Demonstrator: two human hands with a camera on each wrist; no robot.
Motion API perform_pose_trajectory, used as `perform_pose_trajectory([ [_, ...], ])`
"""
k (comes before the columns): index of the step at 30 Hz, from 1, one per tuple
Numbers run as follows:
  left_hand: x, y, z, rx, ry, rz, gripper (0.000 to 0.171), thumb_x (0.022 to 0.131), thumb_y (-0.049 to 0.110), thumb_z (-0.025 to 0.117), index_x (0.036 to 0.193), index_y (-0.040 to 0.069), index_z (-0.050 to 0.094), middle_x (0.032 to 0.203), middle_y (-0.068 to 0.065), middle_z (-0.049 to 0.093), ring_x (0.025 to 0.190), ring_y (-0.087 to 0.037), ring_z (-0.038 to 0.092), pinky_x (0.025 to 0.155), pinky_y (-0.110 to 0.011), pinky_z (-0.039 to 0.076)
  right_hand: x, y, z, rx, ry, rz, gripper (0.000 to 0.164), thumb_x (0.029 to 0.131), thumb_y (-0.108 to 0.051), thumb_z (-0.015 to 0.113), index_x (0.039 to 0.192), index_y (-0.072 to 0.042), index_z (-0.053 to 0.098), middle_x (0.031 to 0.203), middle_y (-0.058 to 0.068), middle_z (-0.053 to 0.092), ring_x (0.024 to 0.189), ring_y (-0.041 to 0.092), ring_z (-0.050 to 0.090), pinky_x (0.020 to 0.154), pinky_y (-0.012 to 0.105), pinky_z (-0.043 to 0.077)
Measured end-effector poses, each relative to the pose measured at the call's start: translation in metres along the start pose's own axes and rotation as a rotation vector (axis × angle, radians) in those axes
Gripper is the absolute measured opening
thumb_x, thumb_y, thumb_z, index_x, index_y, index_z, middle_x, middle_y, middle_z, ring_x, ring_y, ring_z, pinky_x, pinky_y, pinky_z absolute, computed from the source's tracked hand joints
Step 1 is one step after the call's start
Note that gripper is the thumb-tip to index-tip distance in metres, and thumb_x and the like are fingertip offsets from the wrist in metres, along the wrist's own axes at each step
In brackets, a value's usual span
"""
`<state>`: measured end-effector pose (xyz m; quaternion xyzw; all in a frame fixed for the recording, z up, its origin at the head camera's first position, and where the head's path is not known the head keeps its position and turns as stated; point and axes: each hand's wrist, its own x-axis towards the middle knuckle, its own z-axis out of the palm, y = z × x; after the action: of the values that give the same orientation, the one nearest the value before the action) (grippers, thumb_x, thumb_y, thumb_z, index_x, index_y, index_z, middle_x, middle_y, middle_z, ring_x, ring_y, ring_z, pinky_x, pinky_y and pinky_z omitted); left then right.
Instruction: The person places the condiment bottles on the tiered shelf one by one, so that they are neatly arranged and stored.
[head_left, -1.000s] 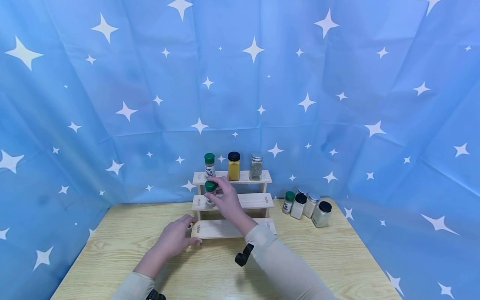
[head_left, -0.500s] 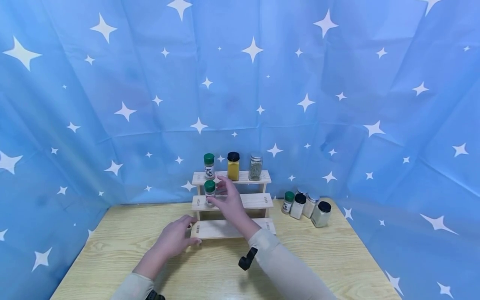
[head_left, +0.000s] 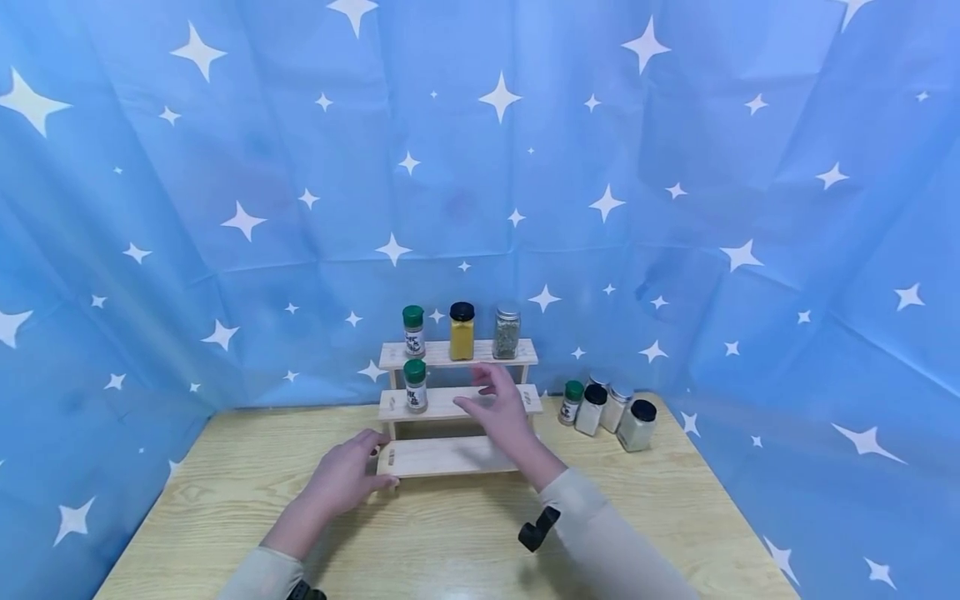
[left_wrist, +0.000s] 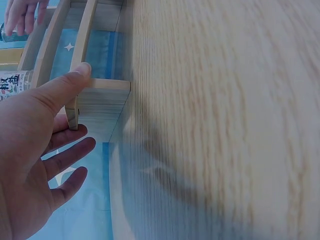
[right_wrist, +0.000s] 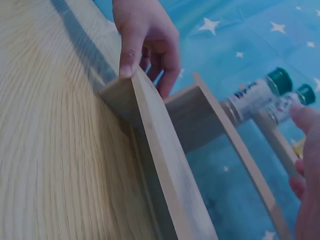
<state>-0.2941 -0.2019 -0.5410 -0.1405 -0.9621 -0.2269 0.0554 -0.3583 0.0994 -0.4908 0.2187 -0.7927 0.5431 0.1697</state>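
Note:
A three-step wooden spice rack (head_left: 450, 456) stands at the back of the table. My left hand (head_left: 343, 477) grips the left end of its lowest step, thumb on the front edge and a finger behind, as the left wrist view (left_wrist: 77, 100) shows. A green-capped spice jar (head_left: 416, 387) stands upright on the left of the middle step. To its right my right hand (head_left: 504, 415) hovers over that step, fingers loosely bent and holding nothing. Along the top step are another green-capped jar (head_left: 413, 333), a black-capped jar of yellow powder (head_left: 462, 333) and a silver-capped jar of green herbs (head_left: 507, 333).
Right of the rack, several more spice jars stand close together on the table, among them a green-capped one (head_left: 571, 403) and a black-capped one (head_left: 637, 427). A blue star-patterned cloth (head_left: 480, 183) hangs behind and at both sides of the wood-grain table (head_left: 435, 542).
My right hand has let go of the green-capped jar on the middle step and moved right, away from it. The left hand keeps its grip on the rack.

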Motion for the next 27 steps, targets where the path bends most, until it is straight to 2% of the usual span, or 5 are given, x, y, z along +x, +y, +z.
perform_pose_trajectory([
  [6,-0.001,-0.002,0.0,-0.008,0.006,0.016,0.072,0.086,0.039,0.097,0.145,0.01,0.068,0.132,-0.007,0.072,0.112,-0.031,0.073,0.098,-0.057,0.061,-0.006,0.007,-0.027,-0.024,-0.006,-0.047,0.048,0.097,-0.017,0.089,0.138,-0.013,0.066,0.134,0.005,0.063,0.122,0.038,0.065,0.105,0.052,0.059],
  [12,-0.001,0.0,0.0,-0.012,0.0,0.008,0.072,0.086,0.039,0.097,0.145,0.01,0.068,0.133,-0.007,0.072,0.113,-0.032,0.073,0.099,-0.056,0.061,-0.021,0.024,-0.062,-0.033,0.035,-0.06,0.037,0.097,-0.014,0.089,0.129,-0.009,0.07,0.128,0.015,0.065,0.116,0.042,0.065,0.1,0.057,0.06],
  [16,-0.001,0.002,-0.002,-0.016,-0.003,0.002,0.072,0.086,0.038,0.097,0.145,0.01,0.068,0.132,-0.006,0.072,0.114,-0.032,0.073,0.099,-0.056,0.061,-0.037,0.041,-0.088,-0.045,0.109,-0.043,0.033,0.097,-0.012,0.088,0.124,-0.003,0.073,0.123,0.02,0.066,0.109,0.04,0.066,0.094,0.052,0.06],
  [20,-0.001,0.002,-0.002,-0.016,-0.01,0.0,0.071,0.087,0.038,0.097,0.145,0.01,0.068,0.131,-0.005,0.072,0.112,-0.031,0.073,0.098,-0.056,0.061,-0.052,0.056,-0.116,-0.092,0.194,-0.019,0.033,0.096,-0.008,0.088,0.123,0.001,0.072,0.121,0.022,0.066,0.105,0.043,0.065,0.092,0.036,0.059],
  [27,-0.001,0.0,-0.001,-0.019,-0.013,0.002,0.07,0.087,0.038,0.097,0.145,0.011,0.068,0.13,-0.005,0.072,0.111,-0.03,0.073,0.096,-0.055,0.062,-0.071,0.074,-0.165,-0.236,0.356,0.013,0.034,0.094,-0.001,0.087,0.123,0.005,0.071,0.119,0.02,0.065,0.107,0.034,0.063,0.095,0.033,0.058],
])
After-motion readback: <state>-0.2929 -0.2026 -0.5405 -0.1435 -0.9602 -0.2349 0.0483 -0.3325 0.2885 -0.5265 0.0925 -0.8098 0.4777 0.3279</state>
